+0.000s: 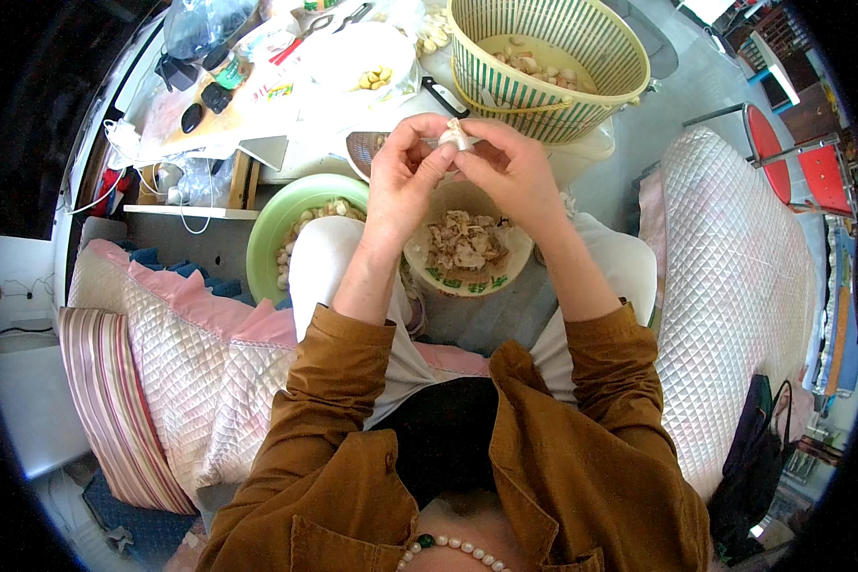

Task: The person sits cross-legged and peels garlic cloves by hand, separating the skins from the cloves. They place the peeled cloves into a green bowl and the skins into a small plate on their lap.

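Observation:
Between both hands is a whitish garlic bulb [455, 137] with its stem end upward. My left hand [411, 161] pinches it from the left with thumb and fingers. From the right, my right hand [506, 156] grips the same bulb with thumb and forefinger. Below the hands stands a white bucket [418, 250] with dry garlic skins [468, 239] in it. To the left, partly behind my knee, a green basin [268, 236] holds garlic bulbs [297, 232]. A striped plastic basket [543, 118] beyond my right hand contains garlic cloves [536, 68] in liquid.
On the white table, peeled cloves [375, 77] lie on a pale plate or bag near a black-handled knife [445, 96]. A brown colander [361, 154] is partly hidden by my left hand. Quilted sofa covers [729, 286] flank me; a red chair [768, 154] stands at right.

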Demonstrator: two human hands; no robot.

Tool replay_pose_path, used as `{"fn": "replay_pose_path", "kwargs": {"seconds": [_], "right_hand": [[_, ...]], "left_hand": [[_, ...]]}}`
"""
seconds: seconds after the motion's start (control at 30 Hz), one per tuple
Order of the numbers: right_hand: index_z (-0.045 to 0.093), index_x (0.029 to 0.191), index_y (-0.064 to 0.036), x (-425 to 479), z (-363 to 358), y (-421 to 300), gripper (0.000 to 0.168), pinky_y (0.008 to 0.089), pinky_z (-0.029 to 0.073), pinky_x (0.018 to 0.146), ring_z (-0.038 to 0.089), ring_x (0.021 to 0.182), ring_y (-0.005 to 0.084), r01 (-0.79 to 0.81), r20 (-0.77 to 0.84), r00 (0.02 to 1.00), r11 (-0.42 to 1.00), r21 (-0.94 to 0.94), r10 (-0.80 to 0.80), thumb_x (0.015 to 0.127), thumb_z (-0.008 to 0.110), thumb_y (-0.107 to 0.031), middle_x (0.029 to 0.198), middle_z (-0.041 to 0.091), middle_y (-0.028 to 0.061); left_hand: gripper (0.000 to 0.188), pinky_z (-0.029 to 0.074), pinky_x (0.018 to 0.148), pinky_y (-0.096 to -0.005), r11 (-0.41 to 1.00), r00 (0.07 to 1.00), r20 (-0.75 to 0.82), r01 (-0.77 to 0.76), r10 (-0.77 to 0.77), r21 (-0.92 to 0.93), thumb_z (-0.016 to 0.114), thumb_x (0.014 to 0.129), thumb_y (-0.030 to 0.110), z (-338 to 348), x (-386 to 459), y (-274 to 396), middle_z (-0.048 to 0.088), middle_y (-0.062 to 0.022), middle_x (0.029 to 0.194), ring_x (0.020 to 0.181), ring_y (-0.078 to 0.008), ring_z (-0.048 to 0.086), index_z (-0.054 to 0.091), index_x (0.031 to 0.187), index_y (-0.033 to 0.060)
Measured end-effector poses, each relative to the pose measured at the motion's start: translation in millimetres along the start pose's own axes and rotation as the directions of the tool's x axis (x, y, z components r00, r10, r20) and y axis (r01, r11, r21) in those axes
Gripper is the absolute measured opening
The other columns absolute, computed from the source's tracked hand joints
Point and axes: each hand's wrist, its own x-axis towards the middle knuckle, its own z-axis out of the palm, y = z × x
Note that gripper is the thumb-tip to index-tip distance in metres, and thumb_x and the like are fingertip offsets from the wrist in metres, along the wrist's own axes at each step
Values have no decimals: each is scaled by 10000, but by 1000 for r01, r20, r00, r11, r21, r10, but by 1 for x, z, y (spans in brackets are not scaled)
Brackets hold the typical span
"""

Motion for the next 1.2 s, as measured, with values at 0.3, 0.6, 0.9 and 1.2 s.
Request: {"fn": "replay_pose_path", "kwargs": {"seconds": [0.3,0.6,0.9,1.2], "right_hand": [[651,968,31,2,-3,2,243,310,501,699,638,785,251,143,-28,988,966,-214,-152,765,680,-98,892,623,136],[627,892,36,-1,8,-11,161,333,488,616,612,681,246,153,-73,980,930,-335,-188,764,651,-60,818,601,131],[589,910,22,-1,9,-5,161,379,468,619,569,702,330,293,-47,937,850,-437,-347,760,612,-31,825,554,161],[571,1017,-19,-5,9,-12,207,387,472,648,567,729,322,201,3,976,895,-398,-217,824,623,-73,835,542,159]], "left_hand": [[213,480,613,-215,994,1000,5,-26,26,102,562,921,5,4,-3,-1,559,-29,925,706,-78,562,616,1127,5],[188,466,576,-212,974,993,-84,-62,82,216,590,905,15,11,-6,-10,600,-47,876,646,-70,540,623,1090,-1],[201,478,597,-205,996,994,-102,16,-25,-83,556,959,119,20,-6,-2,615,-41,897,739,-69,569,522,1112,-8],[227,458,550,-208,963,987,50,163,-156,-214,537,987,239,2,-2,-8,587,-32,783,619,-84,538,552,1002,13]]}}
